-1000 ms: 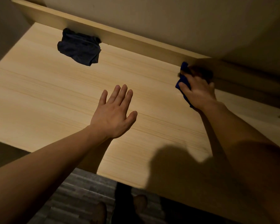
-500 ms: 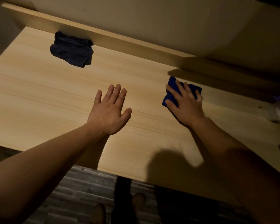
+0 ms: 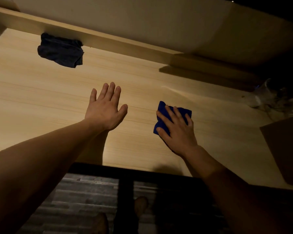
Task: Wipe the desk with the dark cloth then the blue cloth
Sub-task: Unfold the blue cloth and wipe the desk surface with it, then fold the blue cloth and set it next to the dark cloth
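Blue cloth [image 3: 173, 114] lies flat on the desk [image 3: 41, 98], pinned under the spread fingers of the right hand [image 3: 176, 130]; pressing it down, not clenching it. The left hand [image 3: 107, 108] rests open and empty on the wood, well to the left of it. Judging by this, the blue wipe is under way: even palm pressure and overlapping strokes would serve best. The dark cloth [image 3: 61, 52] sits crumpled far beyond the left hand, against the back ledge. Beyond and right of the right hand stands something glassy [image 3: 260, 97], blurred, and nearer, a dark flat thing [image 3: 284, 149]; both could block strokes that way.
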Tool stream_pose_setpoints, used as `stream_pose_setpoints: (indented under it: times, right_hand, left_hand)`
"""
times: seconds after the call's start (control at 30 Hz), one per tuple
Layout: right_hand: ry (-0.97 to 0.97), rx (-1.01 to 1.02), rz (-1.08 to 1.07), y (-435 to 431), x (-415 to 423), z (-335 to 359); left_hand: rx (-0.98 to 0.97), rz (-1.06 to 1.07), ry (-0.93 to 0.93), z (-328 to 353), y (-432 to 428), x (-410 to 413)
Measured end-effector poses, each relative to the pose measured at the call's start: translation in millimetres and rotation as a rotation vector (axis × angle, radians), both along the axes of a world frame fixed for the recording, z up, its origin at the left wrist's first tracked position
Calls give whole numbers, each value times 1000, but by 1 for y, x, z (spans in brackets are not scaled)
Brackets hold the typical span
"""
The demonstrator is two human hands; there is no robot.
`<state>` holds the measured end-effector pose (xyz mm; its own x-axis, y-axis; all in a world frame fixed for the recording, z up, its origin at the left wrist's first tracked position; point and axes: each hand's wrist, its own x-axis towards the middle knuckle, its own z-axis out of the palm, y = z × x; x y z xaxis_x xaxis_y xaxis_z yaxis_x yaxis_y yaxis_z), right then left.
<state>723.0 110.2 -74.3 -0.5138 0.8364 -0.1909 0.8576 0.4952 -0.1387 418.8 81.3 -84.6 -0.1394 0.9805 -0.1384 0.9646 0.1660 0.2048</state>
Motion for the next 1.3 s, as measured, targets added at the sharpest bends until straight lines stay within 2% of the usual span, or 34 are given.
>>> stream_pose_setpoints:
  times: [0.4, 0.57, 0.7, 0.83, 0.93, 1.0, 1.03, 1.07, 1.13, 1.23, 1.3]
  right_hand:
    - [120, -18, -27, -85, 14, -5]
    - [261, -30, -81, -115, 14, -5]
    - [400, -96, -185, -145, 1, 0]
    - [501, -219, -106, -155, -33, 30]
    - [450, -165, 6, -152, -72, 57]
    - [433, -126, 59, -149, -102, 75]
    - [427, -114, 87, -146, -116, 82]
    - [429, -104, 120, -142, -129, 90]
    - [447, -113, 197, -133, -150, 102]
    - [457, -231, 264, -119, -171, 123]
    - [512, -306, 184, -112, -181, 129]
  left_hand:
    - [-32, -74, 22, -4, 3, -10]
    - [-2, -92, -108, 3, 4, -17]
    - [117, -70, -402, 29, -40, -8]
    - [12, 315, -1051, 51, -113, 22]
    - [-214, 633, -1630, 63, -143, 38]
    - [-309, 733, -1989, 78, -154, 35]
    - [-306, 758, -2103, 86, -156, 29]
    - [-276, 780, -2183, 94, -157, 23]
    - [-222, 805, -2223, 106, -156, 10]
    - [-149, 865, -2168, 116, -155, -9]
    - [-60, 878, -2151, 123, -154, -24]
